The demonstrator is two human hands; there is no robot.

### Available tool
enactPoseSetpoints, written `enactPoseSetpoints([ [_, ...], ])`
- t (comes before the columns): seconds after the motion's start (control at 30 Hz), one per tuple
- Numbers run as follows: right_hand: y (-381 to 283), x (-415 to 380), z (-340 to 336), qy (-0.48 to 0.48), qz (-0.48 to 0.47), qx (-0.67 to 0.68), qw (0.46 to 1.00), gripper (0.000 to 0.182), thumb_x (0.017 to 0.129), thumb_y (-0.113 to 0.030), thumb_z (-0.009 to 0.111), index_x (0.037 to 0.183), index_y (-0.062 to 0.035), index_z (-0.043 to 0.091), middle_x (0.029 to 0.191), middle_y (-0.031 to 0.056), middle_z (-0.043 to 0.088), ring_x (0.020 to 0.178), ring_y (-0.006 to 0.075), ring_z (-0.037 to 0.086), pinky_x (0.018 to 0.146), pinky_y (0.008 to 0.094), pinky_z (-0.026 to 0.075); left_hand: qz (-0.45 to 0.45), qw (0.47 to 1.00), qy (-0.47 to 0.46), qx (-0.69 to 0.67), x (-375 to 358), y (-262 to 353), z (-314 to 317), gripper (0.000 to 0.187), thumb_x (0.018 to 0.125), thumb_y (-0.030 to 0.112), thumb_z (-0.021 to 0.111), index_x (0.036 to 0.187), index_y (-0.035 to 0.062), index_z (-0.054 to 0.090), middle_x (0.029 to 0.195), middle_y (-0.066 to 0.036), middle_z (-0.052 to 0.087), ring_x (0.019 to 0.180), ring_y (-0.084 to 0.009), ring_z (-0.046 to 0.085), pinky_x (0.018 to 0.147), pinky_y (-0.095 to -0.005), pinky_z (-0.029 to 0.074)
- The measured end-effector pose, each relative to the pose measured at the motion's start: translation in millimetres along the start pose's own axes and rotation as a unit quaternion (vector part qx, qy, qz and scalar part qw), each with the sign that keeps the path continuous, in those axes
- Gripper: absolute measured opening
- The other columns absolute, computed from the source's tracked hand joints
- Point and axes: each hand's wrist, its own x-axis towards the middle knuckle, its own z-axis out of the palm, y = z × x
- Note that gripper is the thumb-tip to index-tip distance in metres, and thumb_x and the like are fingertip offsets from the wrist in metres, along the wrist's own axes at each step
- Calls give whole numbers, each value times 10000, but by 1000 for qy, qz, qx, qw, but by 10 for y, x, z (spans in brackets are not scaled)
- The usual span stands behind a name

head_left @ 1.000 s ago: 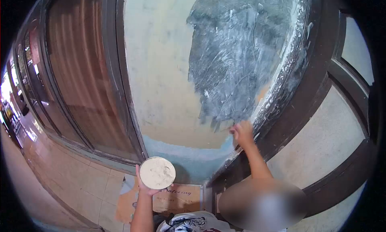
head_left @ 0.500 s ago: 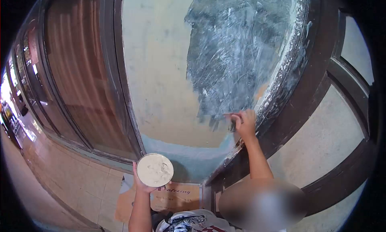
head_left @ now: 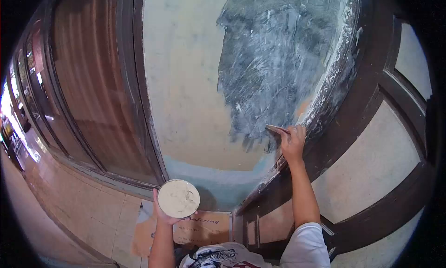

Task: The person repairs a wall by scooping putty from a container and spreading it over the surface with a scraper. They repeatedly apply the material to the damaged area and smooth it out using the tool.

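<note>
A round tub of pale cream putty (head_left: 179, 198) rests in my left hand (head_left: 163, 213), its fingers wrapped under and around the side. The putty's top is smooth with a few scraped marks. On the right, my right hand (head_left: 292, 145) is closed on a putty knife (head_left: 277, 128), whose thin blade points left. The blade lies close over the lower right of a grey, streaky smeared patch (head_left: 265, 72) on the wall. Around that patch the wall (head_left: 186, 91) is beige, with a pale blue-green band (head_left: 209, 175) along its bottom.
Dark wooden frames (head_left: 357, 128) with light panels stand to the right, their near edge smeared white. Left of the wall is a glazed window (head_left: 88, 82) with a brown curtain behind. A printed cardboard sheet (head_left: 204, 228) lies on the tiled floor (head_left: 100, 212) below.
My right hand has shifted slightly right, away from the patch's lower edge, and the knife has turned so its blade shows edge-on. My left hand and the tub have barely moved.
</note>
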Motion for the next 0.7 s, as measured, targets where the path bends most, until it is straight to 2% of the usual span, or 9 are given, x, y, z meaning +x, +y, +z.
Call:
enactPoseSetpoints([
  [0.2, 80, -1105, 308, -195, -72, 3, 978, 173, 847, -194, 715, 939, -76, 628, 947, 152, 552, 941, 391, 514, 794, 517, 402, 6, 999, -24, 47, -53, 29, -130, 1116, 778, 930, 364, 1538, 113, 349, 1369, -331, 521, 1009, -641, 601, 604, -591, 621],
  [0.3, 183, -630, 343, -154, -34, -28, 987, 177, 841, -206, 724, 913, -78, 626, 959, 155, 554, 965, 390, 514, 794, 518, 403, -13, 995, -84, 59, -61, 77, -125, 1119, 779, 932, 354, 1534, 106, 353, 1350, -334, 534, 998, -636, 606, 566, -570, 621],
  [0.37, 30, -10, 97, -39, -26, 1, 999, 152, 857, -190, 701, 903, -67, 624, 933, 161, 553, 914, 396, 512, 789, 519, 399, -32, 989, -96, 111, -39, 106, -142, 1112, 779, 931, 359, 1535, 115, 353, 1370, -335, 518, 1006, -646, 598, 569, -575, 620],
  [0.4, -47, 165, 3, 10, -15, 18, 1000, 146, 862, -179, 690, 912, -62, 621, 923, 161, 553, 896, 398, 511, 784, 518, 397, 4, 1000, 4, 16, -68, 48, -24, 1108, 781, 930, 361, 1540, 124, 349, 1403, -325, 497, 1020, -656, 587, 590, -593, 622],
  [0.43, -40, 150, 0, 10, -15, 18, 1000, 146, 862, -179, 690, 912, -62, 621, 923, 161, 553, 896, 398, 511, 784, 518, 397, 4, 1000, 4, 16, -57, 72, -76, 1108, 781, 930, 361, 1540, 124, 349, 1403, -325, 497, 1020, -656, 587, 590, -593, 622],
  [0.5, -10, 18, -26, -24, -28, 11, 999, 122, 870, -160, 673, 918, -61, 621, 903, 160, 551, 872, 400, 512, 773, 518, 393, -29, 989, -100, 100, -64, 132, -251, 1105, 782, 929, 363, 1545, 130, 344, 1428, -314, 481, 1028, -664, 578, 620, -605, 625],
  [0.57, 295, -666, 301, -136, -70, -4, 988, 158, 851, -216, 709, 912, -84, 649, 918, 155, 542, 904, 402, 526, 780, 516, 406, -30, 992, -101, 73, -120, 121, -227, 1102, 782, 927, 362, 1544, 132, 348, 1426, -307, 488, 1025, -669, 576, 647, -625, 623],
  [0.63, 136, -1045, 323, -224, -41, 0, 974, 142, 837, -241, 721, 906, -131, 666, 945, 146, 549, 950, 400, 542, 826, 515, 426, 4, 998, -61, 8, -178, 93, -155, 1096, 781, 927, 365, 1543, 140, 350, 1422, -307, 494, 1020, -673, 575, 646, -641, 613],
  [0.7, 250, -1029, 377, -237, -37, -19, 971, 159, 840, -233, 722, 913, -107, 656, 930, 151, 550, 948, 401, 539, 822, 525, 421, 30, 999, 14, -39, -218, 77, -83, 1089, 785, 925, 362, 1546, 147, 346, 1418, -304, 500, 1016, -673, 578, 635, -650, 605],
])
